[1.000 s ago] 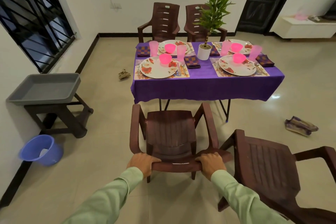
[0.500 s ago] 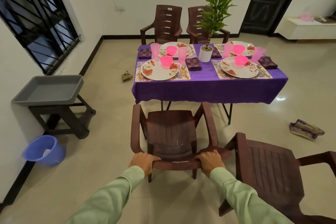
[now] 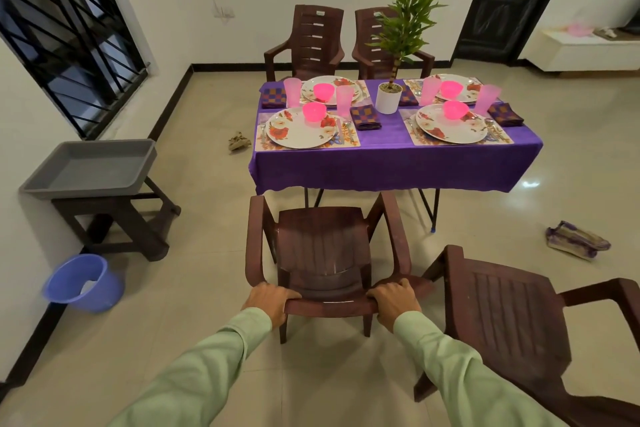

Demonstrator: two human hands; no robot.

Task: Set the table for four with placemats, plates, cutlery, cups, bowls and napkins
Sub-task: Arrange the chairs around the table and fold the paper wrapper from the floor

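Left grip [image 3: 272, 300], right grip [image 3: 393, 302] hold glossy brown chair [image 3: 322, 246].

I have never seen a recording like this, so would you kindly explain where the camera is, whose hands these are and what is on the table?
There is no machine: one wide-angle camera sits on a person's head, looking forward and down, so the green sleeves are their own arms. The left hand and the right hand each grip the backrest top of a brown plastic chair that faces the table. On its purple cloth four places are laid: placemats, flowered plates with pink bowls on them, cutlery, pink cups and checked napkins, with a potted plant in the middle. A second chair stands at the right, two more chairs beyond the table.
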